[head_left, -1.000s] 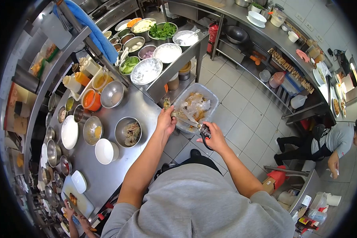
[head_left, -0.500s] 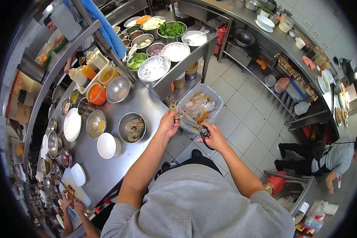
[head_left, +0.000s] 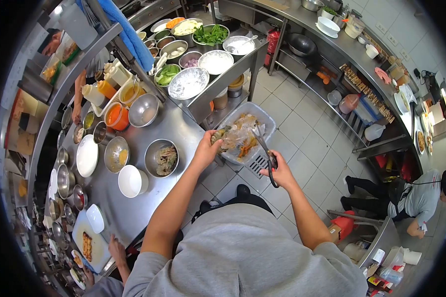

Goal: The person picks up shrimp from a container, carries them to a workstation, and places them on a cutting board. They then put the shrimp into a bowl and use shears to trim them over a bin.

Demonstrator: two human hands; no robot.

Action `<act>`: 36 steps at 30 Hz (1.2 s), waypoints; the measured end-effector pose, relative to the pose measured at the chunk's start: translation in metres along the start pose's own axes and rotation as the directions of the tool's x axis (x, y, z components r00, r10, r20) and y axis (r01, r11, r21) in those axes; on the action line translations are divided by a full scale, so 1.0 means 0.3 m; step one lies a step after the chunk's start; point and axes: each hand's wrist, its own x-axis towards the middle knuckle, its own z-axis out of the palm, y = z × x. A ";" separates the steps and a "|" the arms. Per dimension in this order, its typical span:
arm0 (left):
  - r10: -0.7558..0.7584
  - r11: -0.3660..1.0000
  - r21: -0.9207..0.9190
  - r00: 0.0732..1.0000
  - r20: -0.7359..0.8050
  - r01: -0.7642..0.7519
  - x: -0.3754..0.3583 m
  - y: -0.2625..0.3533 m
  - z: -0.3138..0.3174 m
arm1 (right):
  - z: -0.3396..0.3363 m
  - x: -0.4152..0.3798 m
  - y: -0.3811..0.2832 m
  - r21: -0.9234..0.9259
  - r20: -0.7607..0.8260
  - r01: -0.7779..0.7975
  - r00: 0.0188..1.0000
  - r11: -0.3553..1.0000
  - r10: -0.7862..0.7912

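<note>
My left hand is closed around a raw shrimp at the left edge of a plastic bin; the fingers cover part of it. Black-handled scissors are in my right hand, their blades pointing up and left over the bin. Inside the grey bin lie shell-like orange scraps and crumpled clear plastic. On the steel counter to the left, a metal bowl holds several greyish shrimp. Beside that bowl stands a white tub.
Bowls of flour and greens stand on the counter ahead. A co-worker's hand is near a cutting board at lower left. Another person stands at right. Shelving curves along the right.
My right hand has moved right and down with the scissors, away from the shrimp. My left hand has shifted slightly left. The co-worker's hands have left the food on the cutting board.
</note>
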 end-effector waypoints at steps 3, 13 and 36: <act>-0.011 0.997 0.081 0.995 0.095 0.003 -0.004 0.068 -0.095 | -0.073 0.023 -0.125 -0.336 0.150 0.121 0.986 0.934 -0.073; -0.141 0.974 -0.121 0.934 0.329 0.190 -0.101 0.243 -0.322 | -0.097 0.077 -0.444 -0.541 0.437 0.379 0.889 0.751 -0.133; 0.125 0.963 0.148 0.856 0.502 -0.227 -0.145 0.367 -0.455 | -0.091 0.171 -0.505 -0.132 0.930 -0.226 0.309 0.965 0.199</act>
